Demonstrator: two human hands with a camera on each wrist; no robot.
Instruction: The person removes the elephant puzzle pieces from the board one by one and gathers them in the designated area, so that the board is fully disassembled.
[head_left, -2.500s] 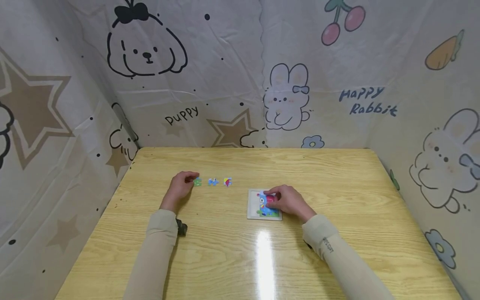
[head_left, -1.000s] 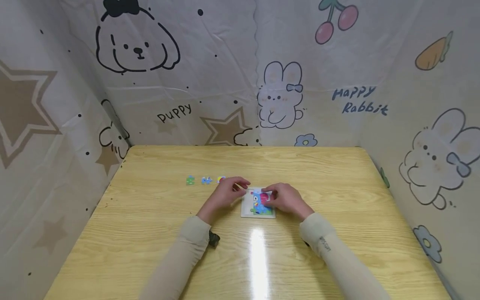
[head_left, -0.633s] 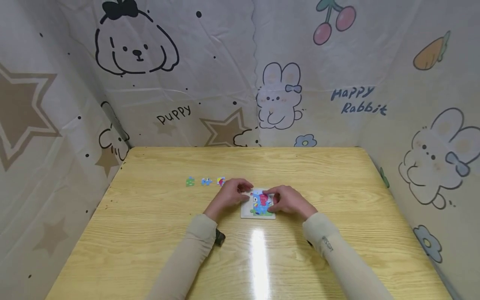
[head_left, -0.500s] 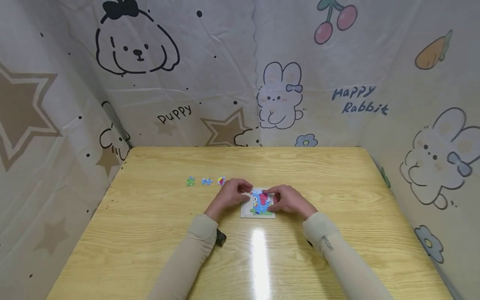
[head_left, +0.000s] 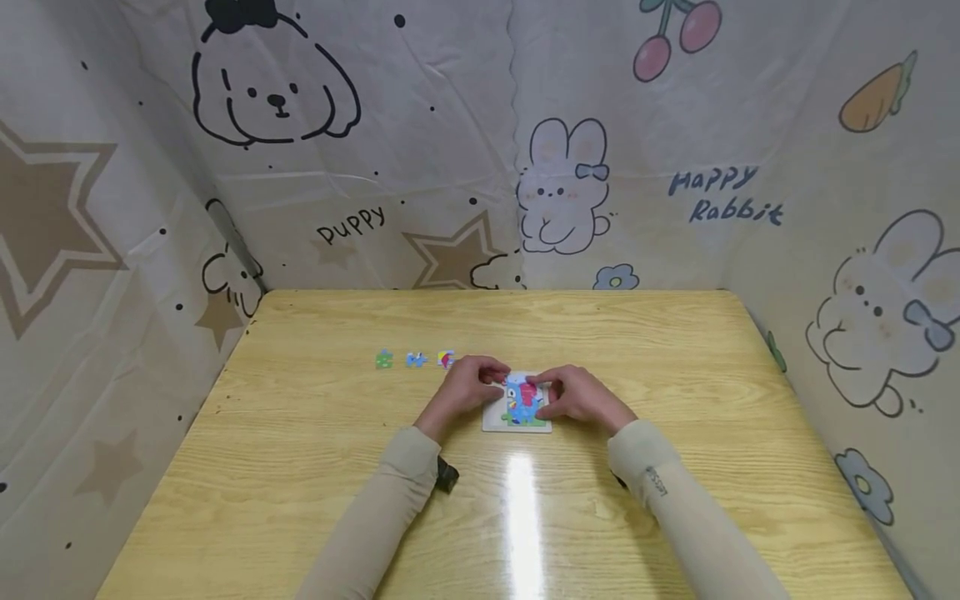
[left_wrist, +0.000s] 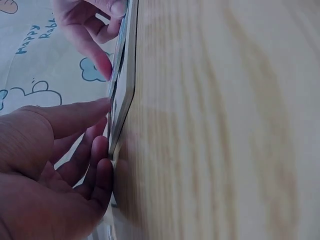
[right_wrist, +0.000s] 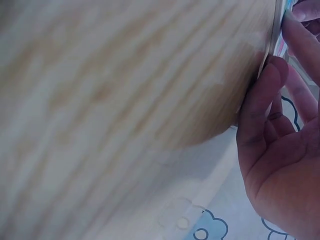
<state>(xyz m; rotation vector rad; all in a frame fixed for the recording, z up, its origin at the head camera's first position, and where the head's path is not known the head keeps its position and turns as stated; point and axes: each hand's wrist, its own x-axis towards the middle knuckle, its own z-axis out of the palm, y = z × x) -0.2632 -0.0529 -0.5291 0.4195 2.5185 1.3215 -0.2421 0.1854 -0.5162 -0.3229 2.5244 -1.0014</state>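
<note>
A small jigsaw puzzle (head_left: 523, 407), with a blue animal and a pink patch, lies in a pale tray (head_left: 492, 419). My left hand (head_left: 468, 386) holds the puzzle's upper left edge between thumb and fingers. In the left wrist view, a narrow dark gap shows between the picture layer and the tray (left_wrist: 129, 75). From the right, my right hand (head_left: 581, 395) grips the puzzle, index finger at its top and thumb lower on the right. Both hands hide parts of its edges. Left of the tray lie a green piece (head_left: 384, 359), a blue piece (head_left: 416, 359) and a yellow-red piece (head_left: 446, 358).
The wooden table (head_left: 337, 475) has a bright light streak in front of the tray. Printed cloth (head_left: 450, 108) hangs behind it and at both sides. A dark wrist device (head_left: 447, 475) sits at the left cuff.
My left hand has moved right from the green piece to the tray's upper left, then slightly closer over the puzzle. The right hand stays at the puzzle; the three loose pieces remain in their row.
</note>
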